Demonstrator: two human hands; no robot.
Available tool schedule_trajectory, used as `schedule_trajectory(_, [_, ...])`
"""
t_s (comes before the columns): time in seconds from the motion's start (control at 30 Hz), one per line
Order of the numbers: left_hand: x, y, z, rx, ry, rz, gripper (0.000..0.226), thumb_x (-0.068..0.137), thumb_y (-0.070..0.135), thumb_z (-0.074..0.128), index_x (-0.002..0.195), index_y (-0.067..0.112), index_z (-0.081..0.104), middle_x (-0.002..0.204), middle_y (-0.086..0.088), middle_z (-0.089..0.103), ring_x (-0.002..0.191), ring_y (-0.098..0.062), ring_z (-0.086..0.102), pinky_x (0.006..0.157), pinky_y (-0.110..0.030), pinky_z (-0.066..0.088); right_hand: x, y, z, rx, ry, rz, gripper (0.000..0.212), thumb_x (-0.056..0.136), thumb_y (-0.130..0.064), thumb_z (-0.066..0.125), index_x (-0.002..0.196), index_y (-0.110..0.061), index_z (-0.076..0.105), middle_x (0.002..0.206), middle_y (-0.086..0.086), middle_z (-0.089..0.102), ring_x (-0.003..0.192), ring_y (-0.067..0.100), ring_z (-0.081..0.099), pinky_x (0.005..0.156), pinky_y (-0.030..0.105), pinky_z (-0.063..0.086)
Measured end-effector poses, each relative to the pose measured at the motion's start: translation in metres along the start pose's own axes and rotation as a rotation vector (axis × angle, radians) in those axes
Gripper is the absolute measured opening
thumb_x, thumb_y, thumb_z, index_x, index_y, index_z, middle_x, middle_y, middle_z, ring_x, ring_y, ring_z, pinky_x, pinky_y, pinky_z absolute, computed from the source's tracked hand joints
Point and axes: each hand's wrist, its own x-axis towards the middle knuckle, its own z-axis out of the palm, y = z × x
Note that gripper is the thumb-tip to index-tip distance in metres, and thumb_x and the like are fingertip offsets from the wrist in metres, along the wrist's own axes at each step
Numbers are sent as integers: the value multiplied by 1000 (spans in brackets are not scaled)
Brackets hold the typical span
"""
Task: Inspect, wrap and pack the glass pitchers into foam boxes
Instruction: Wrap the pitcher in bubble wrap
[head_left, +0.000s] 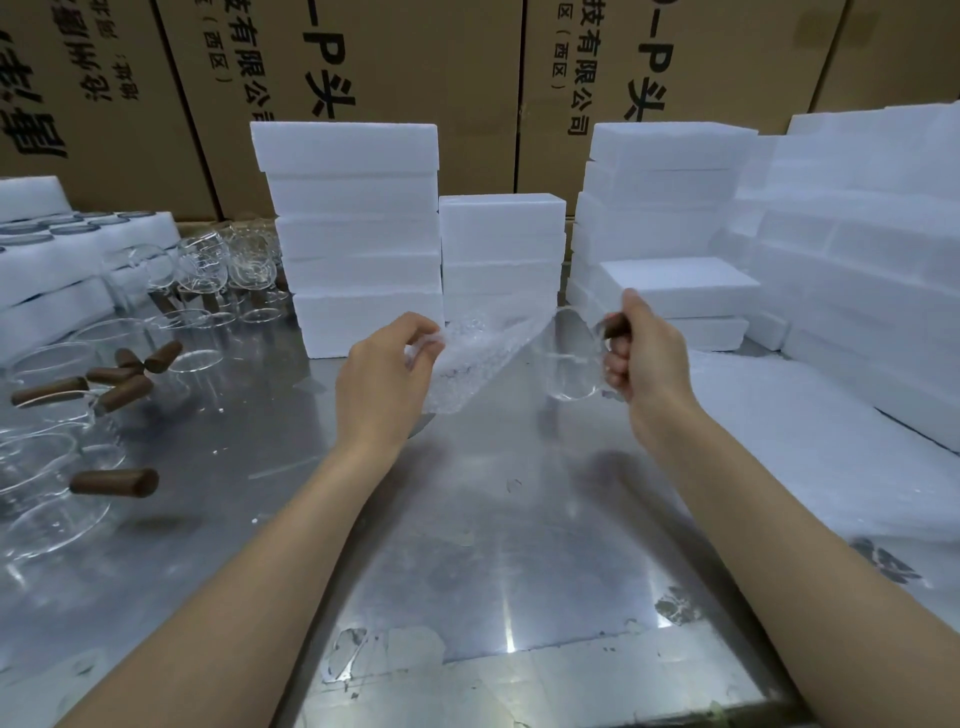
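Brown cartons (363, 78) wall off the far side, with stacked white foam boxes (358, 234) in front of them on the steel table (467, 545). More glass pitchers (62, 415) with brown handles crowd the left. Above mid-table, the right hand (644, 358) grips one glass pitcher (571, 358) by its handle, while the left hand (384, 379) pinches a bubble wrap sheet (478, 353) just left of it.

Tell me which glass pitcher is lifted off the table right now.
The clear glass pitcher with the brown wooden handle in the right hand; the other pitchers sit at left on the metal table.
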Motion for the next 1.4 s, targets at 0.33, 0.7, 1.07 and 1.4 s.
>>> schedule_trajectory(0.33, [-4, 0, 7, 112, -280, 79, 15, 89, 35, 65, 99, 27, 74, 82, 10, 50, 85, -11, 51, 68, -28, 34, -5, -13, -1, 458, -127, 94, 41, 89, -27, 54, 50, -20, 48, 56, -3, 37, 46, 10, 26, 43, 20, 23])
schedule_trajectory(0.7, [-2, 7, 6, -48, -96, 79, 9, 91, 29, 62, 83, 28, 65, 81, 14, 66, 66, -6, 55, 66, -33, 48, -25, -1, 16, -314, -280, -245, 33, 95, -31, 55, 75, -7, 66, 51, -5, 61, 45, 10, 60, 47, 18, 47])
schedule_trajectory(1.07, [-1, 22, 5, -234, 119, 183, 8, 92, 22, 62, 88, 19, 67, 82, 15, 60, 73, -3, 53, 66, -8, 37, -36, 16, 26, -474, -199, -611, 6, 86, -19, 69, 87, -13, 70, 78, -3, 72, 73, 11, 70, 75, 35, 57])
schedule_trajectory(1.4, [-29, 65, 9, -275, 54, 519, 12, 93, 11, 58, 93, 4, 68, 88, -4, 62, 81, -9, 54, 72, -20, 44, -48, 29, 39, -930, -225, -824, 14, 84, -8, 51, 77, -20, 56, 63, -10, 46, 56, 13, 42, 52, 26, 28])
